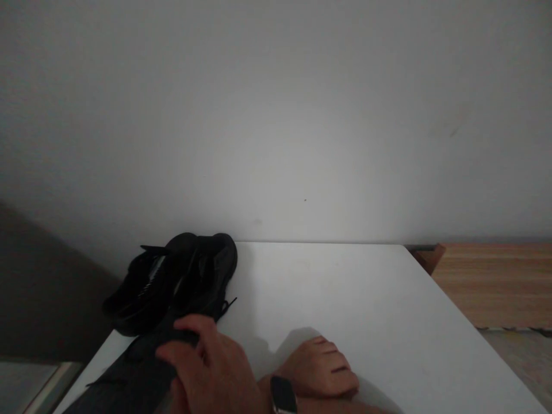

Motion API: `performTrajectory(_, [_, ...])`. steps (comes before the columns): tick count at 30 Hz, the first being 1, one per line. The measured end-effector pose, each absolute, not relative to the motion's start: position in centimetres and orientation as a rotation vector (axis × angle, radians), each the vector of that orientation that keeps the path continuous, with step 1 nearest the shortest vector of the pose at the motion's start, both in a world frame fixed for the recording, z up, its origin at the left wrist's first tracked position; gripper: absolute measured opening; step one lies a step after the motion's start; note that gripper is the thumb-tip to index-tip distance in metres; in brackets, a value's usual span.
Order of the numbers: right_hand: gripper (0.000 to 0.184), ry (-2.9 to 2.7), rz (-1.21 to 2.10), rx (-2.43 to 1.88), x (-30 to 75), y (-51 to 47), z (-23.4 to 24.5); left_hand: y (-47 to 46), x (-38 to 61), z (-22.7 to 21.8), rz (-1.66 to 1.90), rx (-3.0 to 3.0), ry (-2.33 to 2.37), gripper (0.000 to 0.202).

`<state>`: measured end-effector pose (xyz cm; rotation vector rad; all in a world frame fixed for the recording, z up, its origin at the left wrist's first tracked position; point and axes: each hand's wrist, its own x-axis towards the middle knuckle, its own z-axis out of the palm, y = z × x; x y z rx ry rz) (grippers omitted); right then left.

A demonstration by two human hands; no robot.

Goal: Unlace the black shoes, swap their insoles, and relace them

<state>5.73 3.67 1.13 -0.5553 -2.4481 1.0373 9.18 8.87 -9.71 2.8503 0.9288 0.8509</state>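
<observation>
The dark cloth-like piece [129, 379] is matte black, long and flat, too dim to identify; it lies at the table's [345, 287] near left edge. The left hand [207, 368] grips its far end. Just behind sits a black shoe [172, 276]. The right hand [321, 368], fingers curled, holding nothing, rests on the table.

Bare hands [319, 368], a black smartwatch [283, 394] on one wrist.

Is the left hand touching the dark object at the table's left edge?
Touching. The head view shows the left hand with fingers curled over the dark object, no gap between them.
</observation>
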Motion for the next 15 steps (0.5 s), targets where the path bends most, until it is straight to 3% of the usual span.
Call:
performTrajectory(2, [0.061, -2.488, 0.905, -0.654, 4.1, 5.4, 2.2, 9.7, 8.7, -10.8, 0.905, 2.811, 1.03, 0.019])
performTrajectory(6, [0.066, -2.685, 0.619, -0.705, 1.2, 7.5, 2.0, 10.9, 6.9, -11.7, 1.016, 2.657, 1.262, 0.015])
performTrajectory(11, [0.032, -2.725, 0.478, -0.707, -0.4, 8.5, 0.6, 11.7, 6.2, -12.3, 1.117, 2.485, 1.322, 0.01])
performTrajectory(15, [0.029, -2.669, 0.461, -0.684, 0.8, 8.6, 1.3, 11.7, 6.6, -12.9, 1.215, 2.339, 1.257, 0.021])
